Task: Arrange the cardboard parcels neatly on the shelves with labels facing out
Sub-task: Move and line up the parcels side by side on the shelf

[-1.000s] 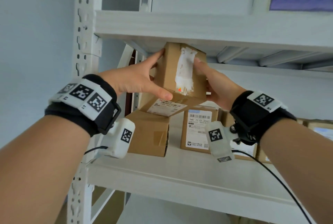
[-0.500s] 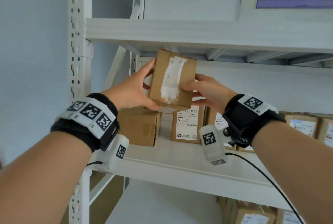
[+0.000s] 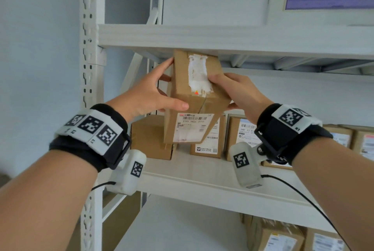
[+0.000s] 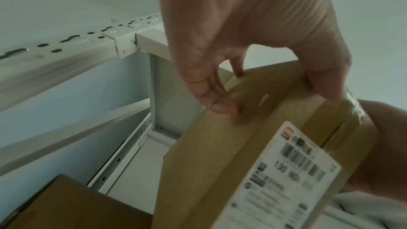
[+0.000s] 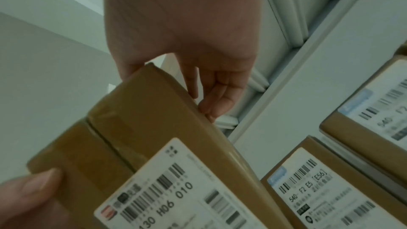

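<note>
Both hands hold one brown cardboard parcel [image 3: 194, 97] in the air above the middle shelf [image 3: 202, 182], close under the upper shelf. Its top face carries a torn white label remnant; its front face carries a white barcode label [image 3: 192, 127] turned toward me. My left hand [image 3: 149, 93] grips the parcel's left side, thumb on the front edge. My right hand [image 3: 234, 91] grips its right side, thumb on top. In the left wrist view the left fingers [image 4: 215, 100] press the parcel [image 4: 231, 154]. In the right wrist view the right fingers [image 5: 215, 98] lie on the parcel [image 5: 154, 128].
A plain brown parcel [image 3: 151, 137] sits on the middle shelf below the held one. Labelled parcels [image 3: 208, 141] stand in a row to its right. The white upright post [image 3: 91, 68] rises at the left. More parcels [image 3: 277, 236] lie on the lower shelf.
The parcel has been tipped so its barcode label now faces me, and it sits higher under the upper shelf. Both hands kept their grip throughout.
</note>
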